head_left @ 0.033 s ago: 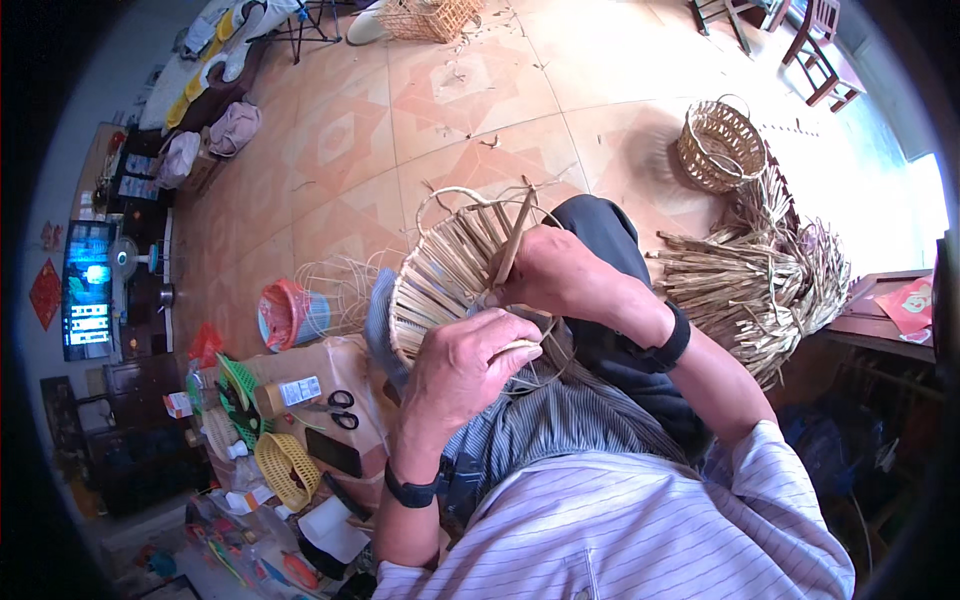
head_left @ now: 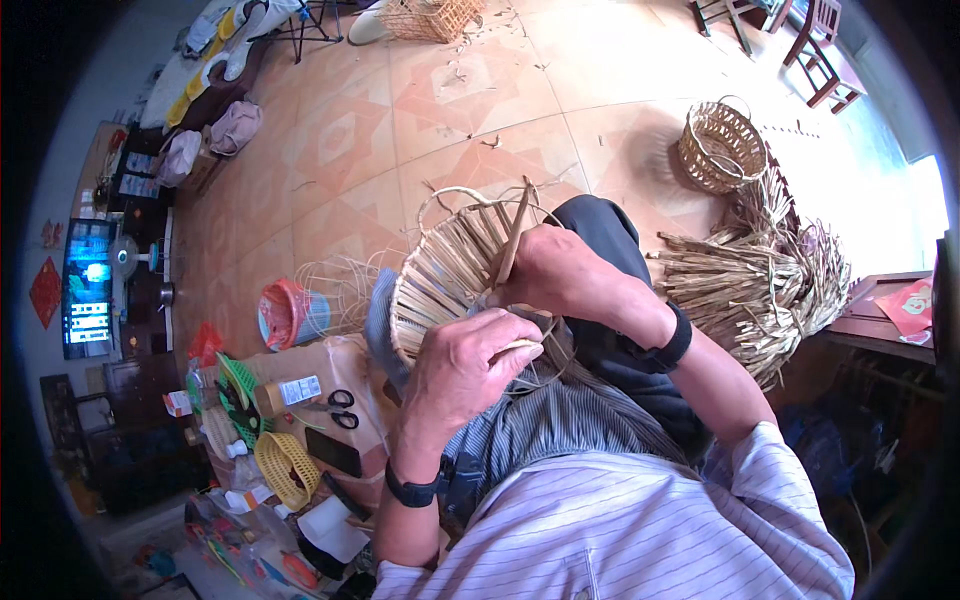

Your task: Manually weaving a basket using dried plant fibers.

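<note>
My two hands meet at the right rim of one slatted basket (head_left: pixel 438 268), set on my lap. My left hand (head_left: pixel 472 358) pinches one pale strip (head_left: pixel 518 346); my right hand (head_left: pixel 548 268) curls, fingertips hidden, so I cannot tell its grip. One pair of scissors (head_left: pixel 343 410) and one phone (head_left: pixel 333 453) lie near the right edge of the brown surface (head_left: pixel 372 375).

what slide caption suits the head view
Left hand and right hand at the edge of a slatted basket, dried stalks nearby.
</note>
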The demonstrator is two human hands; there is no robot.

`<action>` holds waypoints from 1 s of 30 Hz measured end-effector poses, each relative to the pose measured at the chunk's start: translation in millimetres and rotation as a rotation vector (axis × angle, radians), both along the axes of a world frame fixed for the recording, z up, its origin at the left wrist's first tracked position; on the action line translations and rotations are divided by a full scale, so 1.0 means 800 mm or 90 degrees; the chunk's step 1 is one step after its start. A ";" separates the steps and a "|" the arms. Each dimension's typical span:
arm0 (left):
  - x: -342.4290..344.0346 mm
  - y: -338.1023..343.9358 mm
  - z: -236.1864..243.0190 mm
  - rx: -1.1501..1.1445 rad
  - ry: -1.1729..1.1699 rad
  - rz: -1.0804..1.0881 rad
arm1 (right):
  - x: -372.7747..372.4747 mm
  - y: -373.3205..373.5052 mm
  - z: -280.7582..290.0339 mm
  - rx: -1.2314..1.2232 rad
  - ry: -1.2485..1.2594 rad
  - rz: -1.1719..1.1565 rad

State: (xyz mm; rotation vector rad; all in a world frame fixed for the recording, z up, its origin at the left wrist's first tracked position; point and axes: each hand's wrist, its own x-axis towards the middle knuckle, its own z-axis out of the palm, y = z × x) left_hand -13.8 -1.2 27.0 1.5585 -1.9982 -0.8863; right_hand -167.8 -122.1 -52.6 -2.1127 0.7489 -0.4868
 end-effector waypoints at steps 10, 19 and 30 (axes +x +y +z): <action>-0.004 -0.001 0.006 -0.022 -0.033 0.023 | -0.008 0.013 -0.001 -0.061 -0.095 -0.057; 0.024 0.013 0.021 0.008 -0.064 0.054 | -0.065 0.096 0.043 -0.239 -0.248 -0.153; 0.035 0.009 0.042 0.357 0.097 0.103 | -0.051 0.125 0.013 -0.416 -0.149 -0.018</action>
